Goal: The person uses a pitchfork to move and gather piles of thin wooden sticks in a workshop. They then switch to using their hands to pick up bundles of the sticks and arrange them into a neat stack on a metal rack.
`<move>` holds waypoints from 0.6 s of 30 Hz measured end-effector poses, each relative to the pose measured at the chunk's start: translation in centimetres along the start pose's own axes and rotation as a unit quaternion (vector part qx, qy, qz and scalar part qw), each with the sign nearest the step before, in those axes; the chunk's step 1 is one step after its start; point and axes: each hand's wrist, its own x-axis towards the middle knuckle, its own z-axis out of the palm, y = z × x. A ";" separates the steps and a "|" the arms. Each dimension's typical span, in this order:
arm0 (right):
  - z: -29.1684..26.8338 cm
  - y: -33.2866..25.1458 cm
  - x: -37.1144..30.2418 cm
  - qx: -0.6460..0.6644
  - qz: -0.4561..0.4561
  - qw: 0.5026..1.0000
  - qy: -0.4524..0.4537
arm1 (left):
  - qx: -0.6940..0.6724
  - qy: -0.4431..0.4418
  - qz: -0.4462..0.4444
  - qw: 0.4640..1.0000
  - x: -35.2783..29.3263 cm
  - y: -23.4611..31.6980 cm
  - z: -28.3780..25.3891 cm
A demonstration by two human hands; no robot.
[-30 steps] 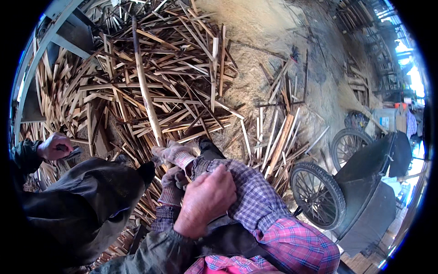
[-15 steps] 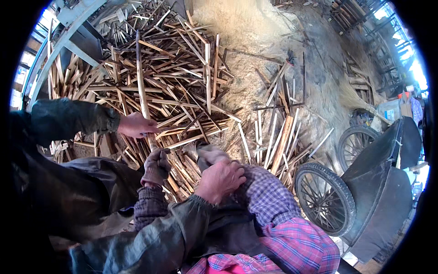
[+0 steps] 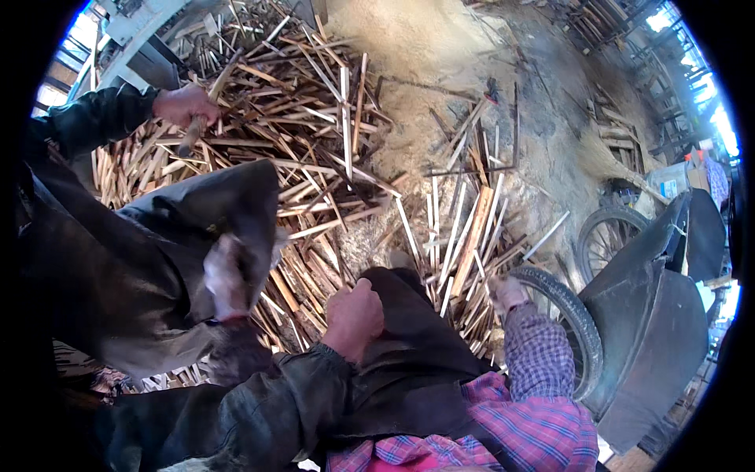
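Observation:
My left hand (image 3: 226,277), in a pale work glove, is smeared by motion beside a co-worker's dark-clad knee (image 3: 212,200); its fingers cannot be made out. My right hand (image 3: 510,293), gloved below a purple checked sleeve, reaches out to the right. It is nearest the cart's wheel (image 3: 578,322) and the ends of loose wooden strips (image 3: 476,236); its grip is unclear. A co-worker in a dark green jacket holds a wooden stick (image 3: 211,101) in one bare hand (image 3: 182,106). Their other bare hand (image 3: 354,315) is closed in front of my dark apron (image 3: 417,330).
A tangled heap of wooden strips (image 3: 275,134) fills the far left. Split sticks (image 3: 303,291) lie in a bundle before my knees. Sawdust (image 3: 409,39) covers the floor behind. A dark two-wheeled cart (image 3: 653,315) stands close on the right, with a broom (image 3: 609,161) beyond it.
My right hand has swung from the middle to the right, toward the wheel. My left hand has moved left and away from the stick. The co-worker has lifted the stick up and left.

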 end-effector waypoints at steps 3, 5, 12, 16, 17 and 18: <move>-0.3 -9.7 -2.5 -0.056 0.118 0.991 -0.023 | -0.053 -0.084 -0.066 0.993 -1.0 -2.1 -1.6; -1.4 -11.0 -2.7 0.083 0.150 0.980 -0.104 | -0.113 -0.067 -0.079 0.988 0.2 -2.7 -2.1; -2.6 -12.5 1.8 0.058 0.051 0.992 -0.103 | -0.791 0.016 -0.359 0.495 -10.5 9.0 12.9; -1.5 -14.6 1.8 0.322 0.107 0.928 -0.152 | -0.739 0.003 -0.523 0.424 -21.0 10.7 16.9; -0.9 -14.2 2.5 0.356 0.136 0.917 -0.119 | -0.721 0.007 -0.546 0.426 -21.5 9.0 16.3; -0.7 -14.5 1.5 0.322 0.124 0.933 -0.107 | -0.700 -0.005 -0.578 0.420 -22.7 8.5 16.3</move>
